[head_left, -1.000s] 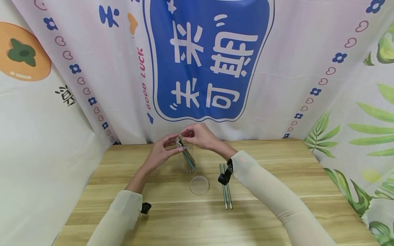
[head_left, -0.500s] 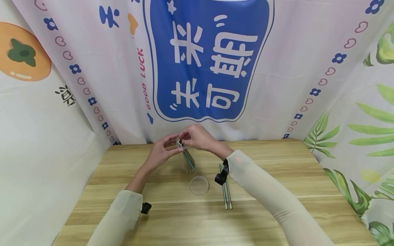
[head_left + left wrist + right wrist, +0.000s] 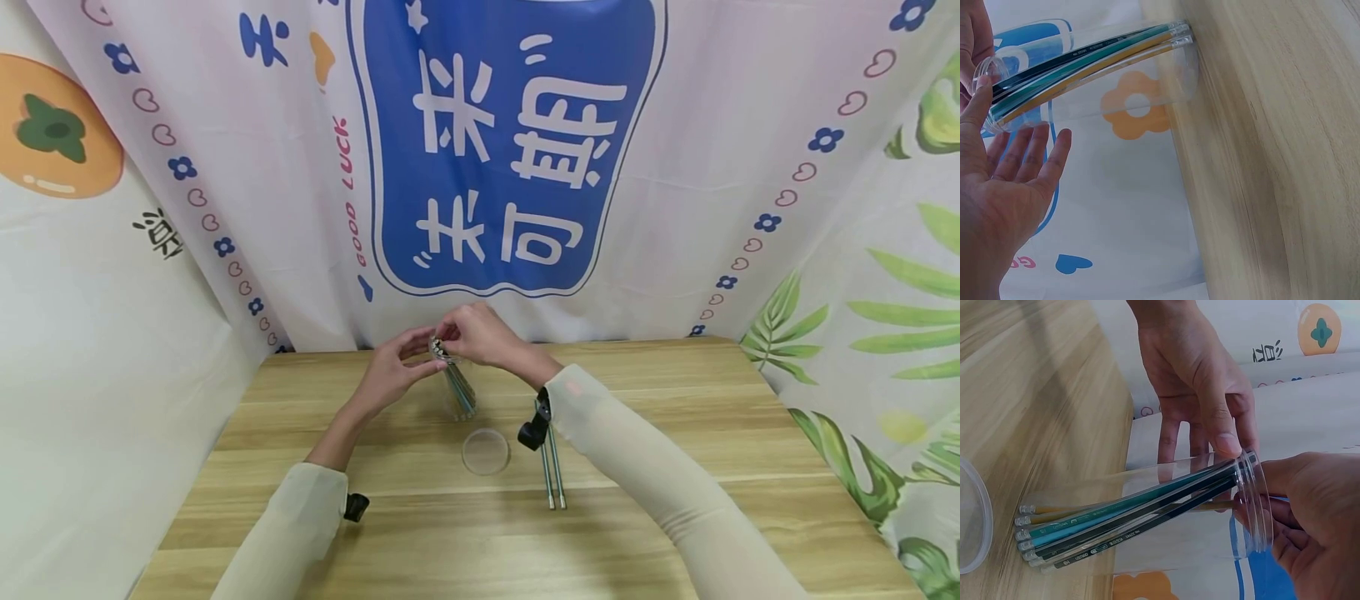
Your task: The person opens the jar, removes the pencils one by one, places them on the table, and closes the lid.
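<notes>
A clear plastic jar (image 3: 1094, 103) stands on the table, with several pencils (image 3: 1100, 519) inside it, eraser ends down. The pencils are green, teal, blue and yellow. My left hand (image 3: 386, 375) grips the jar near its rim, the thumb against one side and the fingers behind it. At the jar's mouth is my right hand (image 3: 480, 336), its fingertips reaching just inside the rim. There they pinch the upper end of a yellow pencil (image 3: 1210, 505), partly hidden by the other pencils.
A clear round lid (image 3: 486, 452) lies on the wooden table (image 3: 405, 533) in front of the jar. Two green pencils (image 3: 559, 483) lie side by side to the right, partly under the right wrist's black camera (image 3: 534, 429). A printed curtain (image 3: 697, 167) hangs behind the table.
My right hand has lowered slightly toward the jar's mouth, and its wrist has shifted a little left. The left hand and the jar stay in place.
</notes>
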`<state>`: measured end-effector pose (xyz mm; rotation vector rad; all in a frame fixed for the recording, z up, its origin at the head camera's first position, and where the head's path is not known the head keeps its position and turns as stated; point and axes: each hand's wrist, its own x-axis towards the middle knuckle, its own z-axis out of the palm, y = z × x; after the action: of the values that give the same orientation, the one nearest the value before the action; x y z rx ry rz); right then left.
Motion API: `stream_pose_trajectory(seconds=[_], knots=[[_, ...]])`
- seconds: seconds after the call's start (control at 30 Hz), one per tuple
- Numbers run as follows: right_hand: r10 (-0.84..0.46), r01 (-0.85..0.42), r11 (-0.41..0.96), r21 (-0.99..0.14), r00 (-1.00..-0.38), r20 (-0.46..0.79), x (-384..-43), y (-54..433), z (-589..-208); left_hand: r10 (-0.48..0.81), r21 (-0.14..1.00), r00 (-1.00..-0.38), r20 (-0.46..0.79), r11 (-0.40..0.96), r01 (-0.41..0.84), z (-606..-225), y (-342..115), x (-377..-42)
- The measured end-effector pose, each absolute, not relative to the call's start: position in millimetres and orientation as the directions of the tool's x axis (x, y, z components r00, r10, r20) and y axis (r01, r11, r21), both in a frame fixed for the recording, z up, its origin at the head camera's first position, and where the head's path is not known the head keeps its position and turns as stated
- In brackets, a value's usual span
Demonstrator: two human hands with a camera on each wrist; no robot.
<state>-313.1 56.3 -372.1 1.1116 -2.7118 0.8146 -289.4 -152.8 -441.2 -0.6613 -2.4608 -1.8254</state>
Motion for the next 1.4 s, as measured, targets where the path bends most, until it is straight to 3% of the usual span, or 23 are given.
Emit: stream_pose_trajectory(seconds=[0.6,1.03,1.4], knots=[[-0.613,-0.660,0.593,-0.462,-0.741,0.273,-314.9,55.2,-374.5,0.331,0.909,-0.909,0.255,0.238,0.342,-441.9,-153.9,-289.2],[-0.565,-0.606,0.503,-0.616,-0.770,0.296,-312.5,64.0,-374.2,0.334,0.909,-0.906,0.259,0.234,0.346,-441.0,-153.8,-287.4],[-0.484,-0.603,0.383,-0.700,-0.777,0.404,-309.7,71.2,-377.6,0.328,0.905,-0.909,0.256,0.250,0.345,-441.9,-154.0,-289.4]])
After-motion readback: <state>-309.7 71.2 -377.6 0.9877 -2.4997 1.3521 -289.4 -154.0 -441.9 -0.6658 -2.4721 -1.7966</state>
